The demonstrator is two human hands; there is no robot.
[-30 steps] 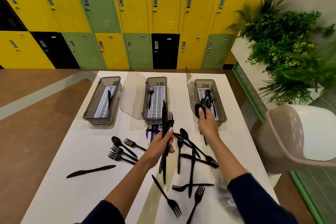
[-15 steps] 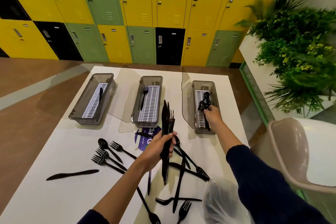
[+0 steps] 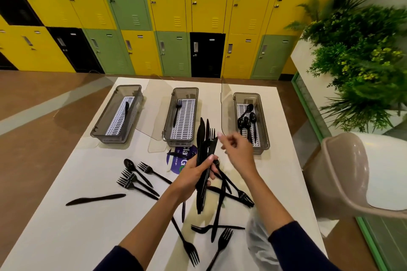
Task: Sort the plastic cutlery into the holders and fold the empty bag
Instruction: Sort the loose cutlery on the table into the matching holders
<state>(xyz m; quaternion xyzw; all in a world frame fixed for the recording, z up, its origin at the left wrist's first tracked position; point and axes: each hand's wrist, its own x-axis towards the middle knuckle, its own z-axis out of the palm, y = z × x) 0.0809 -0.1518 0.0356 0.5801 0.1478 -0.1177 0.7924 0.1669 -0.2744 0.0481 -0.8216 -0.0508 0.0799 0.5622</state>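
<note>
Bundle of black plastic knives and one fork (image 3: 201, 138), upright over white table (image 3: 66, 226); left hand (image 3: 193, 177) clamped round it. Right hand (image 3: 236, 152): fingers loosely curled, empty (close by the tines). Risk: plucking one drags neighbours loose.

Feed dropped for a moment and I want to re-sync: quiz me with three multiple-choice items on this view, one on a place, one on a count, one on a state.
1. Which holder has the spoons? A left; B middle; C right.
2. How many holders stand on the table? A two; B three; C four.
3. The left hand: A rests flat on the table; B grips a cutlery bundle; C holds nothing.
Answers: 1 C, spoons lie only in the right holder. 2 B, three grey holders stand in a row. 3 B, its fingers curl round the bundle.
</note>
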